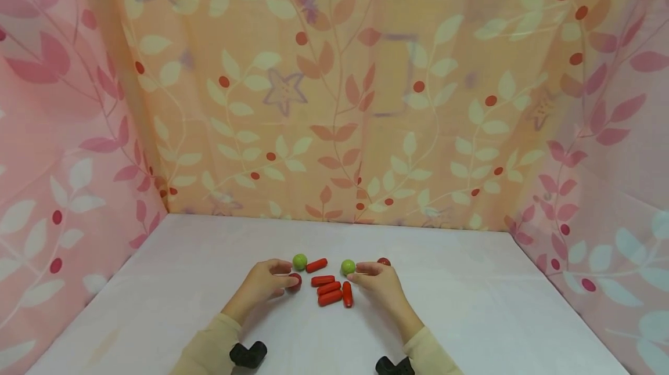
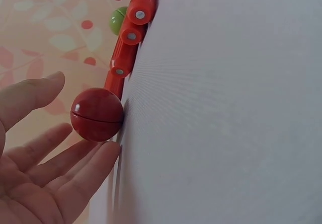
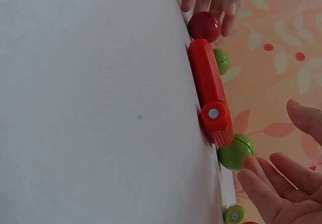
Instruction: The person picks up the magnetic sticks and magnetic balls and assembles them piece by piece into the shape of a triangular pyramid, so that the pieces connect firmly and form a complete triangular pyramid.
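My left hand [image 1: 264,282] is around the near side of a dark red ball [image 2: 97,114], its fingers loosely extended. In the left wrist view the thumb stands apart from the ball while the fingertips lie right at its underside. My right hand [image 1: 381,282] is beside a green ball [image 1: 348,267], fingers extended and thumb spread away, with the fingertips at the ball's edge in the right wrist view. Between the hands lie several red rods [image 1: 330,297] with pale round spots on their ends. A second green ball [image 1: 299,262] sits beyond the left fingertips.
Behind the right hand, another red ball [image 1: 384,261] is partly hidden. A small green piece [image 3: 235,214] with a grey spot shows low in the right wrist view. White cloth covers the table [image 1: 470,305]; leaf-patterned curtains [image 1: 334,102] enclose its back and sides.
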`<action>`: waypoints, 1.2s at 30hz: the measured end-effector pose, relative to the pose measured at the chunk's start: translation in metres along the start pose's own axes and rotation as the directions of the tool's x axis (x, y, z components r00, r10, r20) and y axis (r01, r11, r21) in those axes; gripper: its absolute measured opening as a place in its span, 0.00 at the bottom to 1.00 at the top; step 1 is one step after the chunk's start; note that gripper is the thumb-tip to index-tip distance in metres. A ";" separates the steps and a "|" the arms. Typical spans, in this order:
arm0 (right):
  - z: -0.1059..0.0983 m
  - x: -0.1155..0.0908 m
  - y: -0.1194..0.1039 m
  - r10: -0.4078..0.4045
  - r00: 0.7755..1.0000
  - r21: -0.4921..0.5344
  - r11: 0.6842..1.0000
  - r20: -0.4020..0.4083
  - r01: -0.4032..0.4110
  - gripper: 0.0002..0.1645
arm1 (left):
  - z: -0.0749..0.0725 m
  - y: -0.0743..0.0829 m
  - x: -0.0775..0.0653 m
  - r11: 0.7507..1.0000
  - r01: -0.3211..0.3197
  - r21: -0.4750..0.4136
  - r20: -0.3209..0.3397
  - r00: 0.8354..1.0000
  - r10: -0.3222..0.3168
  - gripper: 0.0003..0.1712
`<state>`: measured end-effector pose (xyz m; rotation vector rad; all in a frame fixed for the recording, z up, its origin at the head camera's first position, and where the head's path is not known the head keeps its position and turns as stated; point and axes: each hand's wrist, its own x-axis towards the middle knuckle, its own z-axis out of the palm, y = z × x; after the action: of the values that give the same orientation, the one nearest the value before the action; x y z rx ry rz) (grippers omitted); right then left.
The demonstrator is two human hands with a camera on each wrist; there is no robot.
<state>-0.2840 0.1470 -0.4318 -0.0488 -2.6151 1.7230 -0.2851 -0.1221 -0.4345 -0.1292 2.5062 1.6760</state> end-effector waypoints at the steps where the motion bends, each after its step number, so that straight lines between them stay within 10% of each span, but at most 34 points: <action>1: 0.001 0.000 0.000 -0.004 1.000 0.002 1.000 0.004 0.004 0.25 | 0.001 -0.001 0.000 1.000 0.003 0.002 -0.004 1.000 -0.003 0.28; 36: 0.007 -0.002 0.012 0.044 0.992 0.052 0.997 0.117 -0.050 0.23 | 0.006 -0.005 0.002 0.999 -0.033 -0.016 0.001 0.999 0.033 0.16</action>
<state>-0.2817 0.1453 -0.4457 -0.0110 -2.6652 1.8667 -0.2858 -0.1189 -0.4419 -0.0887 2.5084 1.7082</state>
